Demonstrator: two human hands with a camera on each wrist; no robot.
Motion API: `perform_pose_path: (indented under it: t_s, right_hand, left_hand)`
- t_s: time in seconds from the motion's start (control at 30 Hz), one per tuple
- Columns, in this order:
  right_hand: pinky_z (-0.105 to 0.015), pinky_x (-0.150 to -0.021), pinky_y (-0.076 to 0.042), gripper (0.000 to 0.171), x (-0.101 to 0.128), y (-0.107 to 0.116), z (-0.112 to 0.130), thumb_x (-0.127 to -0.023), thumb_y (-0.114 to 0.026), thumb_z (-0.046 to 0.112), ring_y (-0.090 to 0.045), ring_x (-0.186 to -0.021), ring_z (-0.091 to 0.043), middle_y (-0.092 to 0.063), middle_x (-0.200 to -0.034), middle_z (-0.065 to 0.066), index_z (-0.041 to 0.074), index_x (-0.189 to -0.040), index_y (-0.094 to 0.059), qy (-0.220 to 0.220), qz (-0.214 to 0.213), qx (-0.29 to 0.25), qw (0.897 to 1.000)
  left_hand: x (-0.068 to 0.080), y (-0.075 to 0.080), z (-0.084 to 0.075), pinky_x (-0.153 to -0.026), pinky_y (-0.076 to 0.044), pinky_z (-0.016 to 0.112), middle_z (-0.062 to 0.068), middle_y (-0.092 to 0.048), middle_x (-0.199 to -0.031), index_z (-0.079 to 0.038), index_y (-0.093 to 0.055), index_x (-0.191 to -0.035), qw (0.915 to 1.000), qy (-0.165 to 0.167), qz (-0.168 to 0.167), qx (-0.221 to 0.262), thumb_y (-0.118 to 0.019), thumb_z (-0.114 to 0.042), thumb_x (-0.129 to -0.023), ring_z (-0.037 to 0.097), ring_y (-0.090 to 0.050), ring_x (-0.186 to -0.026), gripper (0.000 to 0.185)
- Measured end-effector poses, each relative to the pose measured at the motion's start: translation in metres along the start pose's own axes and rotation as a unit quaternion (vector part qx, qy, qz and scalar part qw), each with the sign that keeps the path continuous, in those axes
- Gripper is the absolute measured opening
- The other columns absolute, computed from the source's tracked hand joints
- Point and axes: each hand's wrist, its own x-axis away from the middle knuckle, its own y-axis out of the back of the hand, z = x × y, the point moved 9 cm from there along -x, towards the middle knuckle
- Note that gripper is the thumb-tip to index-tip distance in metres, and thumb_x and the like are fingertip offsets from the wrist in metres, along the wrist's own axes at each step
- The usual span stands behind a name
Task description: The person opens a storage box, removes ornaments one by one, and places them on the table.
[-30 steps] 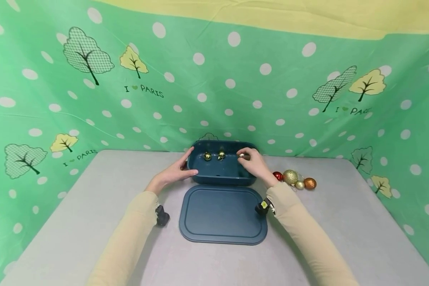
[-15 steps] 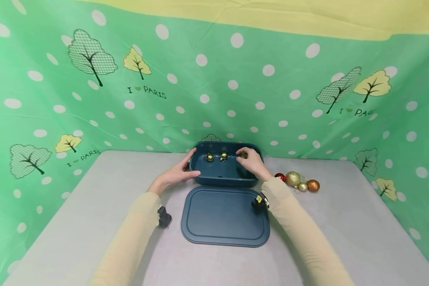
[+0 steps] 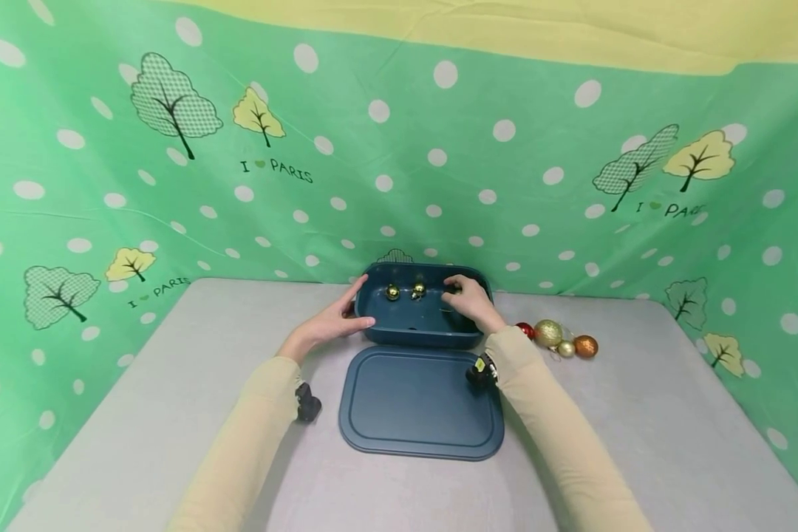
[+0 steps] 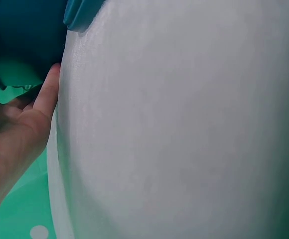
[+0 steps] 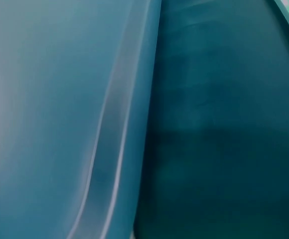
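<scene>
My left hand rests loose against the box at its nine o'clock end. The box runs nine to three, dead ahead at twelve. My right hand is inside, seemingly pinching a bauble.

Matt plastic box & lid; shiny, glittery baubles; cloth backdrop.

Dark teal box, matching teal lid, gold baubles, green polka-dot backdrop

Open dark-blue box holds two gold baubles.
</scene>
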Motion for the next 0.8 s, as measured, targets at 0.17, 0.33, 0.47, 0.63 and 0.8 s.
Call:
perform_pose_path:
  t_s: [0.17,0.33,0.47,0.63,0.8]
  right_hand:
    - [-0.046,-0.086,-0.045,0.044,-0.001,-0.005,-0.001,-0.094,-0.058,0.012,-0.051,-0.110,-0.035,-0.049,-0.132,-0.024,-0.002,-0.136,-0.050,-0.002,0.024,0.007,1.000]
    - [-0.047,-0.090,-0.044,0.044,-0.001,-0.009,-0.002,-0.092,-0.061,0.007,-0.050,-0.114,-0.036,-0.052,-0.128,-0.025,-0.005,-0.133,-0.051,0.004,0.038,0.002,0.999]
    - [-0.043,-0.085,-0.046,0.037,0.000,-0.012,-0.001,-0.092,-0.060,0.005,-0.052,-0.108,-0.034,-0.054,-0.124,-0.023,-0.006,-0.128,-0.056,0.004,0.051,-0.002,0.999]
    - [-0.035,-0.074,-0.046,0.033,-0.001,-0.016,-0.001,-0.091,-0.062,0.002,-0.054,-0.093,-0.028,-0.058,-0.114,-0.021,-0.008,-0.123,-0.059,0.009,0.065,-0.005,0.998]
    - [-0.035,-0.073,-0.046,0.033,-0.001,-0.018,-0.001,-0.089,-0.062,-0.001,-0.054,-0.093,-0.029,-0.059,-0.112,-0.021,-0.008,-0.121,-0.060,0.011,0.076,-0.013,0.997]
  left_hand:
    - [0.001,0.000,-0.002,-0.086,-0.039,0.038,0.022,0.004,-0.158,-0.017,0.001,-0.157,1.0000,-0.001,-0.001,0.001,-0.064,-0.014,-0.094,0.043,-0.029,-0.132,0.090]
    - [0.001,-0.001,-0.002,-0.085,-0.039,0.034,0.022,0.003,-0.158,-0.018,0.001,-0.157,1.0000,0.004,-0.002,0.002,-0.064,-0.015,-0.094,0.043,-0.028,-0.133,0.090]
    - [0.000,-0.001,-0.002,-0.078,-0.041,0.034,0.024,0.000,-0.157,-0.018,0.000,-0.157,1.0000,0.003,-0.003,0.004,-0.064,-0.015,-0.094,0.043,-0.034,-0.125,0.090]
    - [0.001,-0.001,-0.001,-0.075,-0.041,0.034,0.024,-0.001,-0.157,-0.018,0.001,-0.157,1.0000,0.004,-0.004,0.004,-0.064,-0.015,-0.094,0.040,-0.038,-0.119,0.090]
    - [0.001,-0.001,-0.001,-0.070,-0.042,0.036,0.025,-0.005,-0.156,-0.019,0.001,-0.157,0.9999,0.008,-0.004,0.006,-0.065,-0.015,-0.094,0.036,-0.043,-0.107,0.091]
